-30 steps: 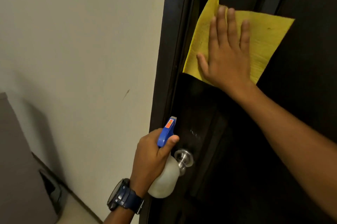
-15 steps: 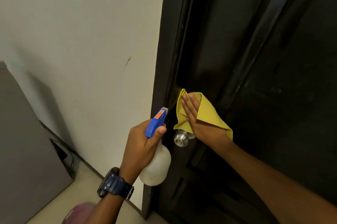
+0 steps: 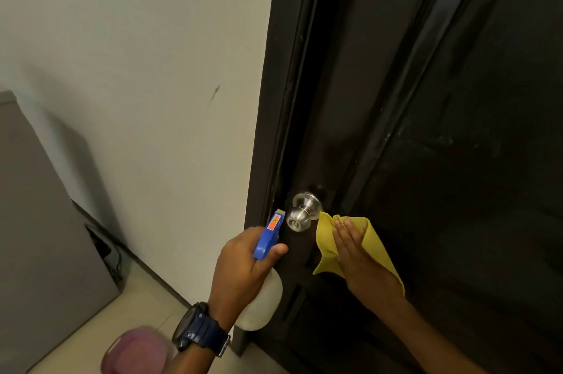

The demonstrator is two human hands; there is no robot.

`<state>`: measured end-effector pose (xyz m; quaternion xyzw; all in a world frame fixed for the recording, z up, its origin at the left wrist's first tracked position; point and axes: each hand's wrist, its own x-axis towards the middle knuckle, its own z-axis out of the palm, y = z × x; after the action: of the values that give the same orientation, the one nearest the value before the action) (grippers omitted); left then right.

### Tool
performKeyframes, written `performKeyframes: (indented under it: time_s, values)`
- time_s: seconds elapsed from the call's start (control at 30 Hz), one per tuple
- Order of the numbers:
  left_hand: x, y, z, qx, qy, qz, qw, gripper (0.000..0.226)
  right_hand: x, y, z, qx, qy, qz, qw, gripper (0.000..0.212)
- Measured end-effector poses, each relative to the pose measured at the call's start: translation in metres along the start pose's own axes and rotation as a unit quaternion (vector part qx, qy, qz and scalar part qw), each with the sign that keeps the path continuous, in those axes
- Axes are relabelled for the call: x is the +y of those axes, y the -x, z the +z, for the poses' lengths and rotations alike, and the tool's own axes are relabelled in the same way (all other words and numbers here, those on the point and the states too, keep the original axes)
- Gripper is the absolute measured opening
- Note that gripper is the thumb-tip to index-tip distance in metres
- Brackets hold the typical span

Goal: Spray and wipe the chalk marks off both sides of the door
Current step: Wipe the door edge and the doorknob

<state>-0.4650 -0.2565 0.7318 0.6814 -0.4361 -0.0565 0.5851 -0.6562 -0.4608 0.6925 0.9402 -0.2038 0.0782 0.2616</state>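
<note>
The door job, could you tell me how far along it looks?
The upper door looks free of marks. In hand: the right hand wipes with the cloth beside the knob; the left hand holds the spray bottle. Left: faint smudges, and the unseen other side.

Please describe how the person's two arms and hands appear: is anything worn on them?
The left hand has a chunky dark blue and black wristwatch strapped at the wrist. The right hand wears nothing. Both forearms are bare, with no sleeves or gloves visible.
</note>
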Motion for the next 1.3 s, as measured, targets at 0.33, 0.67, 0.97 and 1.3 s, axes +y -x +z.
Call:
performKeyframes:
  time_s: [0.33,0.67,0.97,1.3]
  values:
    - [-0.019,0.026,0.044,-0.025,-0.068,-0.088,0.993,0.073,0.008,0.009,0.03,0.068,-0.04,0.01,0.997,0.062]
    - [-0.006,0.03,0.053,0.005,-0.111,-0.129,0.985,0.084,-0.008,0.007,0.035,0.098,-0.194,0.048,0.975,0.059]
    - [0.018,0.031,0.038,0.07,-0.137,-0.132,0.979,0.093,-0.06,-0.05,-0.017,0.167,-0.489,0.104,0.85,0.053]
    - [-0.002,0.04,0.014,0.08,-0.132,-0.159,0.975,0.073,-0.071,-0.093,0.01,0.204,-0.367,0.033,0.907,0.039]
